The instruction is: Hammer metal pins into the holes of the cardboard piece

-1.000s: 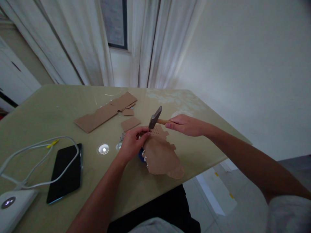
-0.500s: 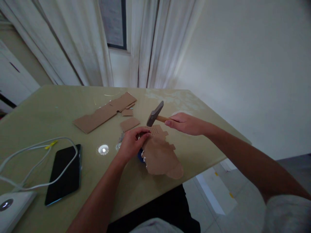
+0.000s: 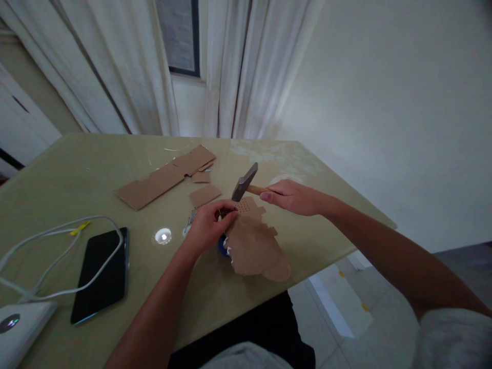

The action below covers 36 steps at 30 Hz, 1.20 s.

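A pale green table (image 3: 77,169) fills most of the view, set against white curtains (image 3: 238,66) and a bare wall. On its far middle lies a long strip of brown cardboard (image 3: 161,177) with two small offcuts (image 3: 205,195) just beside it — pushed back, it seems, to keep the near edge free for work. To the left a dark phone (image 3: 100,274) lies flat, a white cable (image 3: 57,241) looping over it toward a white device (image 3: 19,333) at the corner. Near the table's front edge sits the piece being worked: an irregular, notched sheet of cardboard (image 3: 255,243), its far end dotted with a patch of small holes and its near end reaching almost to the table's rim; something blue shows under its left edge, probably as padding. The right hand (image 3: 294,196) is clenched around the wooden handle of a small hammer (image 3: 245,183), gripping close to the head, which likely gives short, controlled taps; the grey head hangs tilted just above the holed patch. The left hand (image 3: 209,223) rests on the sheet's left edge, its fingertips pinched together right below the hammer head — they appear to steady something thin and upright there, though it is too small to make out. A few small metal pieces (image 3: 189,221) lie just left of that hand, within easy reach.
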Each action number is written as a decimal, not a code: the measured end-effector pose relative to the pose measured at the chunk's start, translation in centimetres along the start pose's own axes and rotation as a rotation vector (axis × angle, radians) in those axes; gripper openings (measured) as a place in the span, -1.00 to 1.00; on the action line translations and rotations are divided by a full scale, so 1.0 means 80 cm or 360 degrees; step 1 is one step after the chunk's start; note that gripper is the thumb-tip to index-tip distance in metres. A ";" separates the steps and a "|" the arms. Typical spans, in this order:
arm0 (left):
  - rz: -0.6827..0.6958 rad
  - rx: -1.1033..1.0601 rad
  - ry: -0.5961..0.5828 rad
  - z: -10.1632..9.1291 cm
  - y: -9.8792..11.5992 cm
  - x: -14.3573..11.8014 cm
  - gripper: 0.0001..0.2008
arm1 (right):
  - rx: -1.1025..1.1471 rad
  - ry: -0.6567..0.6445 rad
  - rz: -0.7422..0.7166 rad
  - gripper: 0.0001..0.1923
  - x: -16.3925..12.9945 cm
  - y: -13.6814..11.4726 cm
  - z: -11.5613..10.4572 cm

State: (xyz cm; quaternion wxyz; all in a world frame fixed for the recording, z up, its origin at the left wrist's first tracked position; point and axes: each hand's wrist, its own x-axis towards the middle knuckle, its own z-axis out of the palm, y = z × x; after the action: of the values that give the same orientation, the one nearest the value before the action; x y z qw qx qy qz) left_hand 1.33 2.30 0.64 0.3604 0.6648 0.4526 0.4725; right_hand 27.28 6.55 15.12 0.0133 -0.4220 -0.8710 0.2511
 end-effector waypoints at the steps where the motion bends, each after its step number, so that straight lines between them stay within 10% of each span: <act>1: -0.0004 -0.0003 -0.0004 0.000 -0.001 0.000 -0.82 | -0.0005 -0.0015 0.0005 -0.18 0.000 0.001 0.002; 36: 0.0119 0.0343 -0.0099 -0.008 -0.009 -0.001 -0.63 | 0.0106 -0.0035 0.0030 -0.19 0.003 0.011 0.035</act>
State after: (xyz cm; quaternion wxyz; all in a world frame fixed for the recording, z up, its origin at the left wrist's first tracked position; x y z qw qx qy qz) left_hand 0.52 2.50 0.17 0.2829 0.7305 0.4641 0.4135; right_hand 27.08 6.03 12.27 0.0154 -0.4268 -0.8582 0.2848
